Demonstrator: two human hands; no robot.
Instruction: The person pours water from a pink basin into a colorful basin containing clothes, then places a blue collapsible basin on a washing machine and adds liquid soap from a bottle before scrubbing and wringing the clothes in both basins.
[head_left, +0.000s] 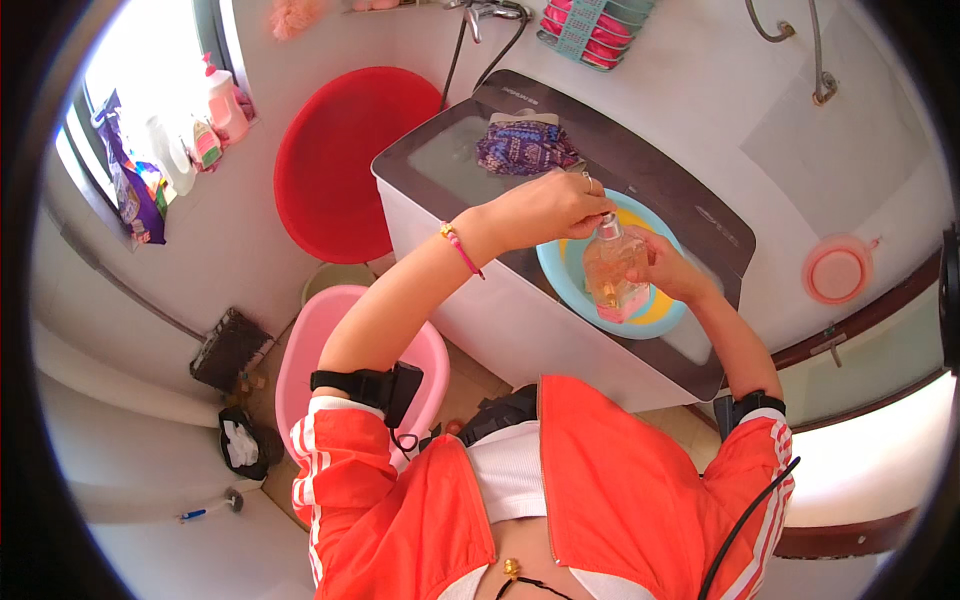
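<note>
A clear bottle (611, 259) with a silver collar tilts over a light blue basin (559, 274), pinkish near its base. My right hand (664, 262) grips the bottle's body from the right side. The fingers of my left hand (559, 206) pinch at the top of its neck; whatever small part lies between them is mostly hidden. Yellow shows inside the basin, which rests on the dark lid of a white washing machine (480, 255). Behind my left hand, a folded purple patterned cloth (529, 146) lies on the same lid.
A large red basin (334, 165) leans at the wall left of the machine. Below it a pink tub (300, 375) stands on the floor. Bottles, including a pink pump bottle (225, 105), line the windowsill. A teal basket (592, 34) and a shower mixer (487, 11) are on the wall.
</note>
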